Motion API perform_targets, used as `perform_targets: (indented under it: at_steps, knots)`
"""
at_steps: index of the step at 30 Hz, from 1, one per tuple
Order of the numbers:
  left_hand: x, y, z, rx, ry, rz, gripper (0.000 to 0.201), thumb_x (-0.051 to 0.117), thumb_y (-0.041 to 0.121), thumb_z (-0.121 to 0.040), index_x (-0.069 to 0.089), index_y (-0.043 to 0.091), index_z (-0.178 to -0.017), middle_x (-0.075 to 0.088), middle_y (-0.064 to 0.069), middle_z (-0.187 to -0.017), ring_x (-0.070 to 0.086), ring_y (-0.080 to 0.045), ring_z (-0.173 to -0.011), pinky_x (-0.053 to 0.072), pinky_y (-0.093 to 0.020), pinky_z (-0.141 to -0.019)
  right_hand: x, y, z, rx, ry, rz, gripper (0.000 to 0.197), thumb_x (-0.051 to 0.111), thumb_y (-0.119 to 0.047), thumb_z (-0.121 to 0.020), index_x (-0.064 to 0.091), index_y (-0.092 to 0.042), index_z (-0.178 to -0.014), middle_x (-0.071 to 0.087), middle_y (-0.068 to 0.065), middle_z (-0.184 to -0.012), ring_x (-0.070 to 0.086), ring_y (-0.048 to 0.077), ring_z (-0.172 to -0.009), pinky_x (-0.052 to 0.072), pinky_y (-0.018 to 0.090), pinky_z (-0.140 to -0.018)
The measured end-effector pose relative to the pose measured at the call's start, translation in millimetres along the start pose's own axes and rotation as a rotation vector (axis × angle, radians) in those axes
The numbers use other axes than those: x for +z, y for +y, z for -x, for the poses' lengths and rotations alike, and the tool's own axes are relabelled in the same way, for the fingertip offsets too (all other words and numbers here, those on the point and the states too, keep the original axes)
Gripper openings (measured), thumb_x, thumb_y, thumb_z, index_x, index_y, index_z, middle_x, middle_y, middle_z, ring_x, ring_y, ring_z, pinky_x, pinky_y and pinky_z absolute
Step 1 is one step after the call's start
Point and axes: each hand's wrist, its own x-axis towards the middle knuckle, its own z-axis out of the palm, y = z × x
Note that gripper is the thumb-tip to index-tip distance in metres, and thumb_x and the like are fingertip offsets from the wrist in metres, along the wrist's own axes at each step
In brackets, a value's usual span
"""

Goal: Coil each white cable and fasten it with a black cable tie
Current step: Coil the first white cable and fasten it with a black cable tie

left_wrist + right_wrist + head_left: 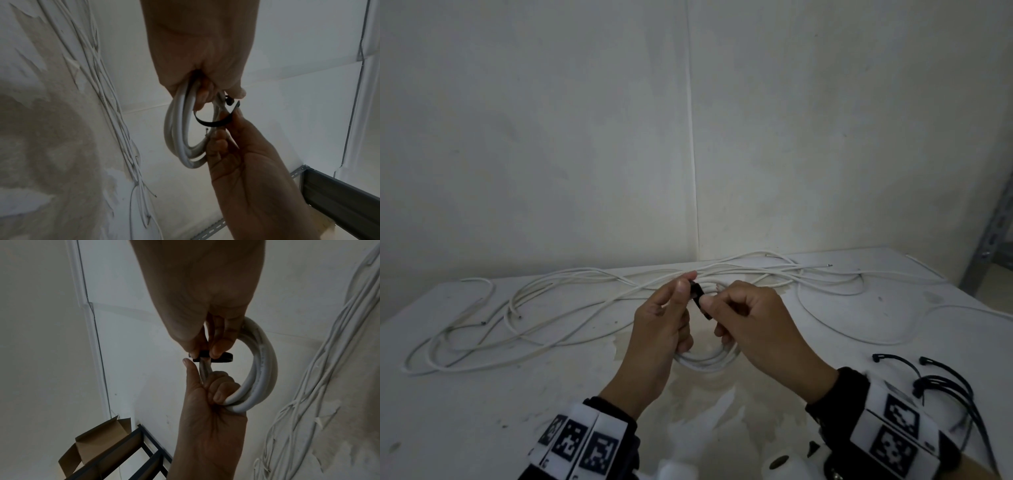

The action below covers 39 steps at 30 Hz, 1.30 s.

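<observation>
A small coil of white cable is held above the table between both hands. My left hand grips the coil with its curled fingers, thumb and forefinger raised beside the tie. A black cable tie loops round the coil's strands. My right hand pinches the tie's strap between thumb and fingertips, and in the right wrist view the tie lies just under those fingertips. The tie's small head sits by the left thumb.
Several loose white cables sprawl across the back of the white table. Spare black ties lie at the front right. A grey metal shelf upright stands at the right, and a cardboard box sits on a rack.
</observation>
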Motion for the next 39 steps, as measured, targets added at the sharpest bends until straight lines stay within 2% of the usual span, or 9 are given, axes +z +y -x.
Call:
perform_targets:
  at_steps: [4,7,14,22,24,26,32,35,39]
  knots:
    - [1.2,1.2,0.7,0.007,0.010,-0.015,0.035,0.052,0.039,-0.076,0.066,0.018,-0.101,0.022,0.010,-0.044,0.019,-0.004,-0.038,0.024,-0.016,-0.036,-1.9,-3.1,0.4,0.030,0.017,0.013,0.021,0.062,-0.018,-0.085,0.066,-0.008,-0.068,0.054,-0.008,-0.055,0.052,0.000,-0.043,0.043,0.015,-0.047]
    - [1.9,1.0,1.2,0.011,0.010,-0.021,0.038,0.049,0.042,-0.076,0.066,0.019,-0.102,0.021,0.009,-0.046,0.019,-0.005,-0.038,0.024,-0.016,-0.036,-0.1,-2.4,1.8,0.002,0.028,0.100,0.024,0.063,-0.019,-0.085,0.068,0.001,-0.071,0.053,-0.003,-0.058,0.051,0.003,-0.043,0.045,0.021,-0.051]
    - [1.8,1.9,2.9,0.006,-0.006,-0.025,0.039,0.049,0.043,-0.076,0.066,0.019,-0.102,0.021,0.008,-0.047,0.018,-0.006,-0.040,0.023,-0.017,-0.037,0.8,-3.2,1.0,-0.021,0.045,0.161,0.025,0.065,-0.021,-0.083,0.069,0.002,-0.074,0.059,0.012,-0.066,0.050,0.013,-0.053,0.042,0.028,-0.057]
    - [1.8,1.9,3.5,-0.005,0.003,-0.015,0.040,0.049,0.044,-0.076,0.066,0.019,-0.102,0.021,0.008,-0.047,0.018,-0.005,-0.040,0.023,-0.017,-0.038,2.3,-4.3,1.4,-0.029,0.027,0.170,0.022,0.066,-0.020,-0.083,0.069,0.000,-0.074,0.061,0.015,-0.074,0.048,0.011,-0.057,0.040,0.026,-0.058]
    - [1.6,1.6,3.7,-0.007,0.006,-0.019,0.036,0.049,0.042,-0.079,0.066,0.019,-0.101,0.021,0.008,-0.047,0.018,-0.006,-0.040,0.023,-0.017,-0.038,3.0,-4.5,1.3,-0.023,0.044,0.160,0.023,0.066,-0.020,-0.082,0.068,-0.001,-0.071,0.060,0.011,-0.069,0.047,0.007,-0.054,0.039,0.020,-0.056]
    - [1.3,1.1,4.5,-0.011,0.009,-0.033,0.029,0.050,0.036,-0.085,0.066,0.019,-0.101,0.022,0.008,-0.046,0.019,-0.006,-0.040,0.024,-0.017,-0.038,3.3,-4.5,1.2,-0.003,0.060,0.148,0.023,0.066,-0.022,-0.083,0.066,-0.007,-0.065,0.056,-0.001,-0.060,0.047,0.004,-0.051,0.036,0.013,-0.052]
    - [1.4,-0.2,6.1,-0.022,-0.005,-0.077,0.030,0.051,0.035,-0.084,0.067,0.018,-0.102,0.023,0.009,-0.045,0.020,-0.005,-0.039,0.025,-0.016,-0.037,6.1,-5.7,3.0,0.048,0.085,0.091,0.027,0.066,-0.024,-0.083,0.061,-0.018,-0.057,0.051,-0.017,-0.040,0.045,0.000,-0.042,0.033,0.008,-0.047]
    - [0.5,4.6,4.8,-0.008,-0.001,-0.070,0.027,0.051,0.032,-0.085,0.067,0.018,-0.101,0.024,0.010,-0.044,0.021,-0.004,-0.037,0.025,-0.016,-0.037,6.4,-6.8,2.7,0.007,0.090,0.085,0.023,0.067,-0.025,-0.082,0.062,-0.021,-0.060,0.054,-0.013,-0.045,0.050,0.001,-0.048,0.037,0.008,-0.050]
    - [-0.5,10.3,3.3,0.027,0.042,-0.007,0.030,0.053,0.036,-0.077,0.067,0.019,-0.096,0.024,0.010,-0.043,0.020,-0.004,-0.037,0.024,-0.015,-0.036,9.0,-6.5,5.6,-0.091,0.046,0.207,0.013,0.065,-0.015,-0.083,0.068,-0.008,-0.073,0.049,-0.010,-0.061,0.050,0.006,-0.061,0.038,0.011,-0.057]
